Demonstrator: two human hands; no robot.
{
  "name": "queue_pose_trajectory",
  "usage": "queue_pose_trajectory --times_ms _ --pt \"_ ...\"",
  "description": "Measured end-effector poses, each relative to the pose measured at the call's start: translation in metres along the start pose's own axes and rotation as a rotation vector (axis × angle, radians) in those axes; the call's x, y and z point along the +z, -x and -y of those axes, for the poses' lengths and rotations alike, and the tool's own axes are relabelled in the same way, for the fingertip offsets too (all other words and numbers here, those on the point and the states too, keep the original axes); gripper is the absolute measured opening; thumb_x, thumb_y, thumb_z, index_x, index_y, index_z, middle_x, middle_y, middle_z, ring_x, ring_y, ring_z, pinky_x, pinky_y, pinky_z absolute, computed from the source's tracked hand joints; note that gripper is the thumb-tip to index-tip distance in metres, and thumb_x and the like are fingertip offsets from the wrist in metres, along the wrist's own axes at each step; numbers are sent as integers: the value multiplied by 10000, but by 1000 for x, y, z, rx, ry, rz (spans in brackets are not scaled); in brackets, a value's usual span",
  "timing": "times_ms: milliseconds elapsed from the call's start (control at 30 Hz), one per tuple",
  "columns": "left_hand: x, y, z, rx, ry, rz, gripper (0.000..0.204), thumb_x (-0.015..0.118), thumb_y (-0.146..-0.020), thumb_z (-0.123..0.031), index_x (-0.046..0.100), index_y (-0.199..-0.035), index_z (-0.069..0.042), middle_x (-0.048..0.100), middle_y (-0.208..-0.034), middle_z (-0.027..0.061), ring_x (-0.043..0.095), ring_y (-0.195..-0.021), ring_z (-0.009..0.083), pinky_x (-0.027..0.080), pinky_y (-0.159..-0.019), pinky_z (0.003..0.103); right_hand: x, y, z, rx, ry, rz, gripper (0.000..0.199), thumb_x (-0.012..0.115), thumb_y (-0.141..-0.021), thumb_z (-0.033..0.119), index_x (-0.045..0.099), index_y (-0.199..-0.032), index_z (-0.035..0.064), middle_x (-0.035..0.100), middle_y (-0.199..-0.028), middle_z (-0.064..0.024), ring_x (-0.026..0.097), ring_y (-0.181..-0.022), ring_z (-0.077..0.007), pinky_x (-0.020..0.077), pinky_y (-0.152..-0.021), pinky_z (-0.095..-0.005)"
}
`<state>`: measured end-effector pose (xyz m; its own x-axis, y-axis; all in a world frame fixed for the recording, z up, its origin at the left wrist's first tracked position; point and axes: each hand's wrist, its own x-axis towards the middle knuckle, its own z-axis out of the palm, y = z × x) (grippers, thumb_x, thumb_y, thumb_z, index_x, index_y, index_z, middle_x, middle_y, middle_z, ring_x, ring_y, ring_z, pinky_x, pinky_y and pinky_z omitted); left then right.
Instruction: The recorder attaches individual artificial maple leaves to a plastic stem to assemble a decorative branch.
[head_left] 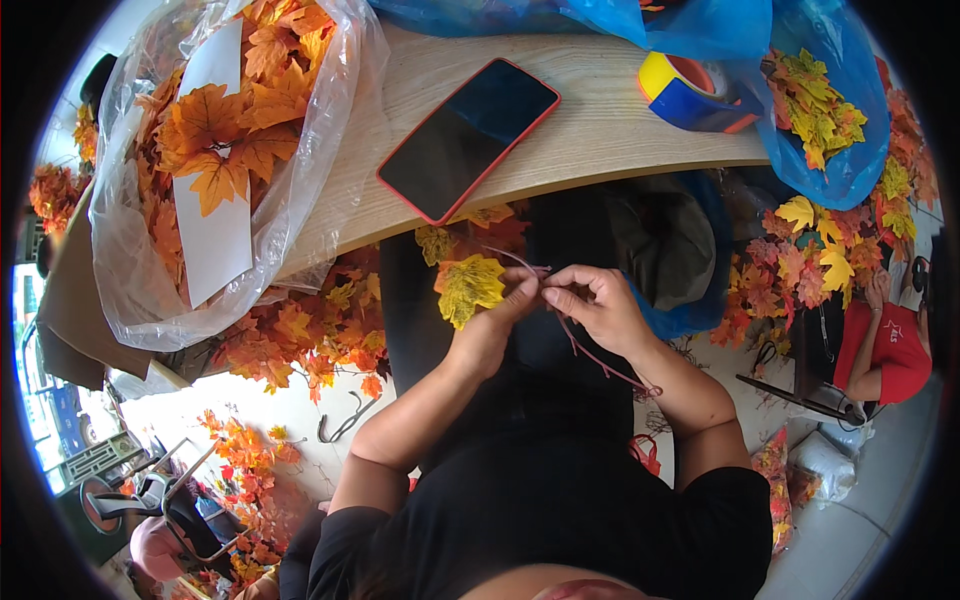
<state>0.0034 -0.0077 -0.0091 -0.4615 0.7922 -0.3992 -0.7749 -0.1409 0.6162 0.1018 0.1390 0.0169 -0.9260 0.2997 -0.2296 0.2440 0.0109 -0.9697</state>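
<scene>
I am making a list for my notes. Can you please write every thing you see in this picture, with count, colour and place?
Yellow leaf: one, yellow, at the left hand's fingertips.
Thin stem: one, reddish, runs from the fingers down past the right wrist.
Phone: one, dark screen with red case, on the table.
Table: one, light wood, top centre.
Clear bag: one, holds orange leaves and white card, table's left end.
Tape rolls: stacked, blue, yellow and orange, table's right end.
Blue bag: one, holds yellow-orange leaves, top right.
Loose leaves: many, orange, under the table.
Another person: one, red top, far right.
Left hand: pinching the leaf.
Right hand: pinching the stem.
</scene>
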Motion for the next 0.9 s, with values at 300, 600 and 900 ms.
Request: queue_pose_trajectory --times_ms 300,600,900 --pt "-12 -4 -1 160 40 -95 145 552 -949 -170 508 -1016 -49 588 -917 52 613 -939 187 512 -824 327 -1 -13 29 -271 402 115 137 701 -803 79 670 -920 15 645 -833 -76 600 -677 -118 468 -576 -237" --pt "-20 3 -32 224 -21 -144 60 492 -973 -138 509 -969 -81 502 -826 9 440 -649 94 417 -645 258 -139 -111 208 -931 211 -773 230 642 -891 202 628 -994 -4 648 -832 -48 600 -734 -91 450 -609 -204" --pt "-24 0 -43 273 -69 -121 91 534 -951 -133 552 -928 -46 529 -807 14 391 -590 56 333 -540 200 -342 -126 204 -812 902 -1323 237 631 -880 246 662 -1033 68 684 -846 -67 650 -715 -140 502 -638 -286"
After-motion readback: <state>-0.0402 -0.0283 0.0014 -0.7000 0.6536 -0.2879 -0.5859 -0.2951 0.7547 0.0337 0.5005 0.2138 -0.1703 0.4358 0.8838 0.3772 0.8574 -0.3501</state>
